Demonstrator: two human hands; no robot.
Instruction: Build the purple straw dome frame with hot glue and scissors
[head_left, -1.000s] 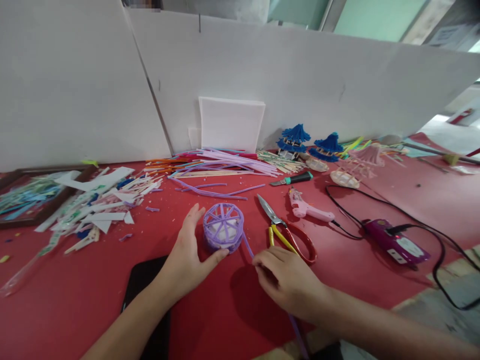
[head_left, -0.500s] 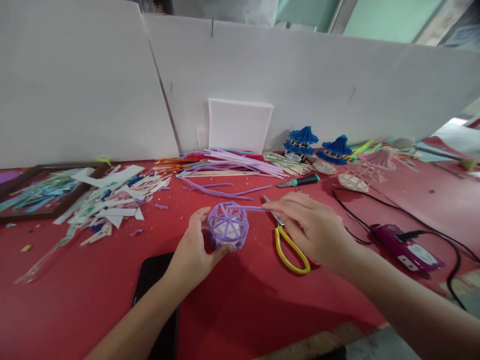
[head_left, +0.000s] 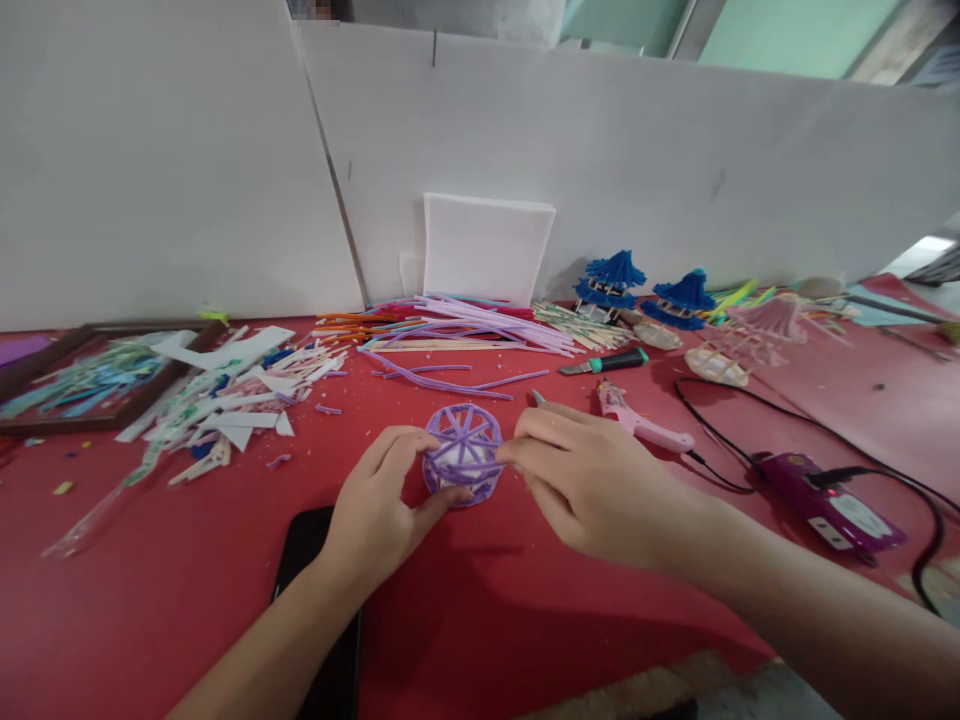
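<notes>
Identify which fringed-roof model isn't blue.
The rightmost model: its fringed roof is pink, whereas the left model and the middle model both have blue roofs.

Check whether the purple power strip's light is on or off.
On: a red light glows on the power strip, near the plug.

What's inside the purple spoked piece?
White material shows through the gaps in the purple spoked piece; what it is can't be told. The piece itself and the left hand hide the rest of the interior.
</notes>
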